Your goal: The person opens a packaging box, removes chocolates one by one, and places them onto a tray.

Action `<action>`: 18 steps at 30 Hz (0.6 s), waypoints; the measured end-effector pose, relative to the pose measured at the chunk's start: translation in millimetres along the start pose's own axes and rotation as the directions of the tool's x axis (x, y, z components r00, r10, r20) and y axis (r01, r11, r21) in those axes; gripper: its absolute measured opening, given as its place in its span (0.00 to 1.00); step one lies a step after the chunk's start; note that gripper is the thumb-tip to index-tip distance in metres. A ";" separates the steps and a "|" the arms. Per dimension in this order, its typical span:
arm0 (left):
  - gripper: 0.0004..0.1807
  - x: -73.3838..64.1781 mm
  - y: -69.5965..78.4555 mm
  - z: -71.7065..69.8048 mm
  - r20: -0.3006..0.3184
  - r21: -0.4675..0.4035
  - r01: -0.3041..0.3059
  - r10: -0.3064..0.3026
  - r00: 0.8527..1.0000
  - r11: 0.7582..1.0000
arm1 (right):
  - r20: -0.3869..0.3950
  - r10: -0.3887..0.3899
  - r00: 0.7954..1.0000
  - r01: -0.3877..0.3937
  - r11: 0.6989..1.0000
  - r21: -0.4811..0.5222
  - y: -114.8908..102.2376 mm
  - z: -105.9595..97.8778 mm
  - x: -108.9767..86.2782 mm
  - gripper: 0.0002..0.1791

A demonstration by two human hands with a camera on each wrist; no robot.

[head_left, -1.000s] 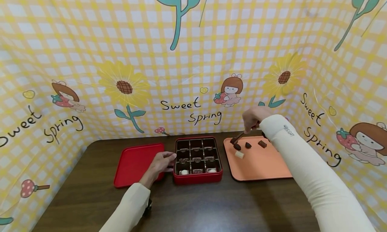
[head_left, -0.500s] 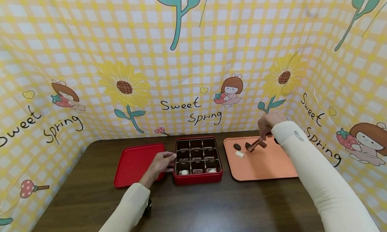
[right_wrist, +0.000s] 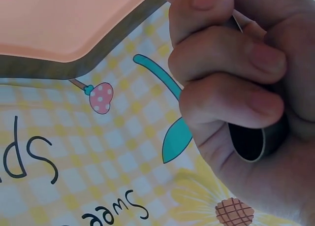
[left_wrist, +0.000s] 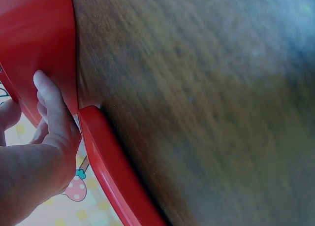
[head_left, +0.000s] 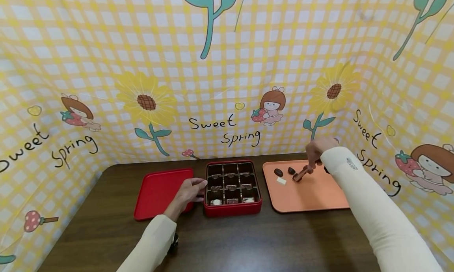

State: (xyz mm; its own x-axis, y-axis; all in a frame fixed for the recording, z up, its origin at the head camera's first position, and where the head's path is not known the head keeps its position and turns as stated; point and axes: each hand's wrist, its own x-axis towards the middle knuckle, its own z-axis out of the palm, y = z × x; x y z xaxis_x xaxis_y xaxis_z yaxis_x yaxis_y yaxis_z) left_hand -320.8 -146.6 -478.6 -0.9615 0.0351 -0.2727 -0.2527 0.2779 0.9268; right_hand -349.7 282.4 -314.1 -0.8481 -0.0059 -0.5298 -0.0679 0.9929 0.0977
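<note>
Beside the red box, my left hand rests its fingers on the left side wall. The box is divided into small dark compartments; a white round piece sits in the front left one. My right hand grips copper-brown tongs, their tips low over the orange tray. Close to the tips lie a dark pointed chocolate, a dark oval chocolate and a white rectangular piece. In the right wrist view, curled fingers wrap the tongs' dark, metal-rimmed end.
A red lid lies to the left of the box, partly under my left hand. The brown wooden table ends at a yellow checked cloth backdrop behind and at both sides.
My right hand has carried the tongs rightward from the tray's back left corner, past the oval chocolate, then slightly lower with the tips drawn closer. My left hand has stayed still.
</note>
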 end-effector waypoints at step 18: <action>0.20 -1.0 1.3 -0.5 0.000 0.006 -0.007 0.007 1.000 1.000 | 0.003 0.035 0.999 -0.035 0.999 -0.029 -5.0 -4.1 2.8 0.12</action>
State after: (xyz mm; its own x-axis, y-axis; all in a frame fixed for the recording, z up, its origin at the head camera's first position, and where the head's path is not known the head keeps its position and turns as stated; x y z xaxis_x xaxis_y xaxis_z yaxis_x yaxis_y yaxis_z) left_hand -320.3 -146.8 -477.0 -0.9633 0.0374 -0.2659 -0.2449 0.2838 0.9271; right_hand -353.9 276.9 -312.6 -0.8482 0.0296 -0.5289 -0.0535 0.9885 0.1411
